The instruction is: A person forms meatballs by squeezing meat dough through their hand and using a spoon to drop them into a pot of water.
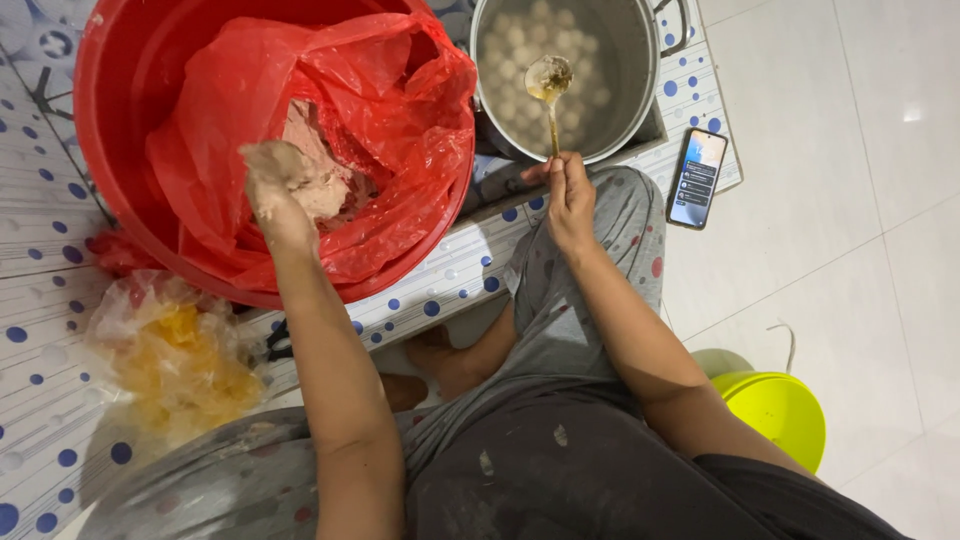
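We start at the soft, pale pinkish mass of dough (325,185), which lies in a crumpled red plastic bag (395,95) lining a large round red plastic basin (120,120). The left hand (272,190) is coated in that dough and sits at the near edge of the mass, its fingers curled together around a lump of it; the coating hides the fingertips, so we cannot tell how tightly they close. The bag seems to be there to keep the sticky dough off the basin wall.

The right hand (568,195) has its fingers pinched shut on the handle end of a long metal spoon (549,82). The spoon's bowl, smeared with a yellowish filling, hangs over a tall round steel pot (640,70) that holds many small pale dough balls (520,50) lying in cloudy liquid. We judge the long handle keeps the hand clear of the pot's contents.

The basin and the pot stand side by side, nearly touching, on a white floor mat with blue dots (450,290). Both are within arm's reach of the seated person, whose grey-clad knee (610,260) comes up just beside the pot. To the left, near the basin, lies a clear plastic bag of yellow stuff (175,360). To the right of the pot a smartphone (696,178) lies face up with its screen lit, and farther right a lime-green plastic stool (780,415) stands on the white tiled floor (860,200).
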